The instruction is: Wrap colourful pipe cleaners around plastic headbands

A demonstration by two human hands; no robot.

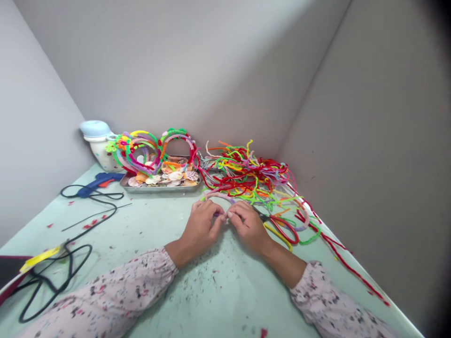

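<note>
Left hand: our left hand [202, 227] has its fingers [215, 230] closed in a pinch, thumb against forefinger, on a slim fuzzy band [220, 195].
Right hand: our right hand [249, 226] pinches too, its fingers [237, 217] bent and nearly meeting the left ones; they seem to grip the same band, though they hide much of it.
Band: soft and chenille-like, pale pink and lilac, it arches just beyond our knuckles, above the desk [141, 253].
Scissors: just beside our right hand we see scissors [284, 230] with a smooth, rounded red handle; a yellow loop lies against it.
Stems: a springy tangle of fuzzy stems [246, 171] spreads beyond our hands, red, green, orange and yellow.
Tray: a shallow metal tray [162, 189] with rounded corners carries ridged, fan-shaped shells [175, 175].
Rings: multicoloured fuzzy rings [136, 152] stand upright at the tray, some trimmed with small flower shapes.
Jar: a whitish container [104, 152] wears a domed, pale blue lid.
Glue gun: blue plastic with an orange-red trigger, the glue gun [97, 184] lies near the tray, beside a looping black cable [70, 267].
Sleeves: our speckled pink sleeves [116, 291] gather into ruffled cuffs.
Surface: pale green, scattered with dark specks and red scraps.
</note>
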